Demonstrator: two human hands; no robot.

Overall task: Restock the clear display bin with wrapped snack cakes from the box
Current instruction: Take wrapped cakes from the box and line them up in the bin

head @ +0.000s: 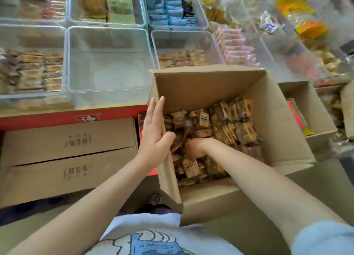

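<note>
An open cardboard box [210,88] stands in front of me, holding several wrapped brown and yellow snack cakes [235,120]. My left hand [155,132] presses flat, fingers straight, against the box's left flap. My right hand [195,147] reaches down among the cakes with its fingers curled into them; what it holds is hidden. Beyond the box, on the shelf, sits a clear display bin [109,63] that looks bare inside.
More clear bins [32,70] with packaged snacks surround the bare one on a red-edged shelf [57,118]. Closed cardboard cartons [67,159] are stacked under the shelf at left. A second open carton [310,109] stands to the right.
</note>
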